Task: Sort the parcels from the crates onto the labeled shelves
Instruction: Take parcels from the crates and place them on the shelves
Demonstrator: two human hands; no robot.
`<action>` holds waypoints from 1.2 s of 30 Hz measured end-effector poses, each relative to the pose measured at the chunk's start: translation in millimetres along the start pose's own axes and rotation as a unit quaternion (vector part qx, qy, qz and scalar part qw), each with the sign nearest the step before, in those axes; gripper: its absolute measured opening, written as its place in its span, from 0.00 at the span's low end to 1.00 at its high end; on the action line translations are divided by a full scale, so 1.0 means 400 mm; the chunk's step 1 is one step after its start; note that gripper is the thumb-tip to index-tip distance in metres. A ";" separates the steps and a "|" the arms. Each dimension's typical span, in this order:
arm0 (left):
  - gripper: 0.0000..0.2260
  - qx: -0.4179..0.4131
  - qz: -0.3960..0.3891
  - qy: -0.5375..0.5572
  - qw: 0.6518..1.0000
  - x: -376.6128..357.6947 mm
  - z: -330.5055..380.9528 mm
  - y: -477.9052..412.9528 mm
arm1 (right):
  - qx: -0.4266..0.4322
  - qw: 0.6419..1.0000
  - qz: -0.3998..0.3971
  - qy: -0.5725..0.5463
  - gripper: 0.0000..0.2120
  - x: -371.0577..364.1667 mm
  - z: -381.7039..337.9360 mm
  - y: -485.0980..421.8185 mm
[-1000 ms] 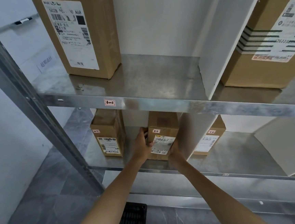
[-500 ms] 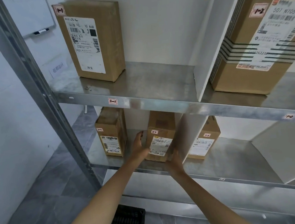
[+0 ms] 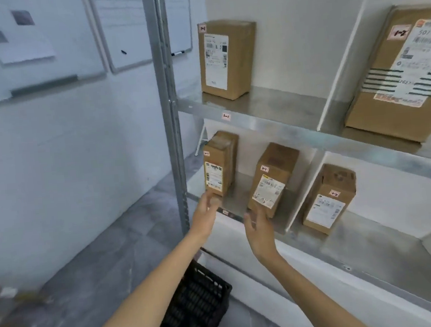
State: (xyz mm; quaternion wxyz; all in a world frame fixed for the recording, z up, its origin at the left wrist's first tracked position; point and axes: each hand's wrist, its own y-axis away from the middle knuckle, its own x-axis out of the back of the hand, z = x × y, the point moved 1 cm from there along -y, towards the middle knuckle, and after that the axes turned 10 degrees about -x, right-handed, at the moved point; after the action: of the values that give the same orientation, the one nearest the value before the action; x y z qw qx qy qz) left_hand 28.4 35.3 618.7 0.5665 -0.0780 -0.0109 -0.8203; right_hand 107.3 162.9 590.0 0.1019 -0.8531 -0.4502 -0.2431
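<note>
A small cardboard parcel (image 3: 273,179) tagged 2-1 stands upright on the lower metal shelf (image 3: 235,198). My right hand (image 3: 256,225) hovers just in front of its lower edge, fingers relaxed and holding nothing. My left hand (image 3: 207,211) is open in front of the shelf edge, below another small parcel (image 3: 218,168) at the shelf's left end. A third small parcel (image 3: 328,200) tagged 2-2 stands in the compartment to the right. On the upper shelf (image 3: 269,104) sit a tall parcel (image 3: 226,58) tagged 1-1 and a large parcel (image 3: 399,76) tagged 1-2.
A black plastic crate (image 3: 196,311) sits on the grey tiled floor under my left forearm. The rack's metal upright (image 3: 166,102) stands at left. White dividers (image 3: 340,56) split each shelf. Whiteboards (image 3: 42,43) hang on the left wall.
Both hands have let go of the 2-1 parcel and drawn back from the shelf. My view has swung left and pulled away from the rack.
</note>
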 end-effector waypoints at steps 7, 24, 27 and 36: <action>0.19 0.058 0.200 -0.035 0.977 0.242 -0.092 0.376 | 0.040 0.985 -0.158 0.050 0.21 -0.168 -0.039 0.236; 0.14 0.249 0.448 -0.076 0.855 0.678 -0.311 1.170 | 0.094 0.843 -0.495 0.189 0.23 -0.604 -0.027 0.803; 0.08 0.258 0.484 -0.062 0.834 0.718 -0.348 1.256 | 0.081 0.830 -0.510 0.212 0.21 -0.662 -0.008 0.868; 0.12 0.345 0.499 0.001 0.795 0.736 -0.593 1.404 | 0.079 0.757 -0.570 0.310 0.15 -0.849 0.077 0.947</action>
State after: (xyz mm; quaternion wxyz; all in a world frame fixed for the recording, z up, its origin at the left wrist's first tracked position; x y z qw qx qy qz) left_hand 422.1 -464.2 386.3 0.8866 0.1288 -0.2521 -0.3659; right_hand 265.1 -286.5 408.7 0.1455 -0.3055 -0.8146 -0.4711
